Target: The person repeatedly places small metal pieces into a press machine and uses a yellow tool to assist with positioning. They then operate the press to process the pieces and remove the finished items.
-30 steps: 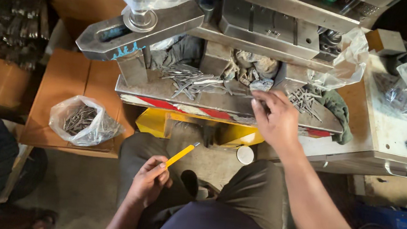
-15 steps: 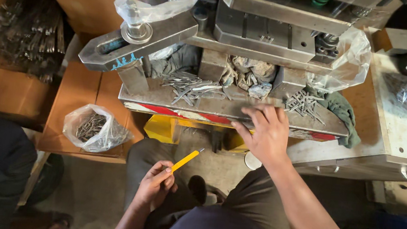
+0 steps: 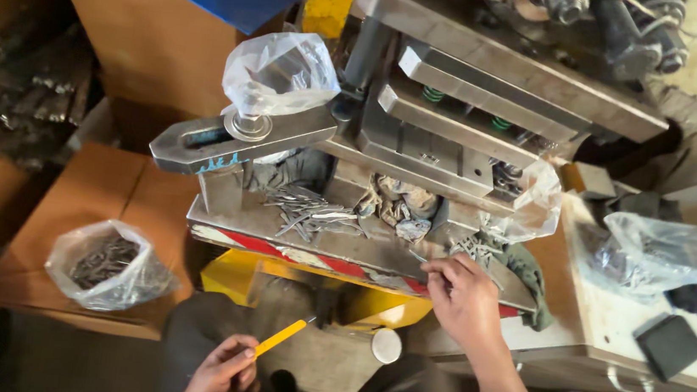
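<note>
My right hand (image 3: 463, 299) rests on the front edge of the press bed (image 3: 276, 236), fingertips pinched on a small thin metal piece beside a pile of metal pieces (image 3: 479, 253). Low over my lap, my left hand (image 3: 221, 373) grips a yellow-handled tool (image 3: 281, 337) that points up to the right. More thin metal pieces (image 3: 313, 212) lie scattered on the bed, next to a dirty rag (image 3: 403, 205) under the die block (image 3: 429, 153).
A clear bag of metal parts (image 3: 107, 267) sits on a wooden box at the left. Another plastic bag (image 3: 280, 70) covers the clamp bolt. At the right a white bench (image 3: 609, 319) carries a plastic bag and a dark block (image 3: 671, 345).
The view has tilted up and moved closer to the press. My right hand has slid a little along the bed edge and pinched its fingers; my left hand keeps the yellow tool.
</note>
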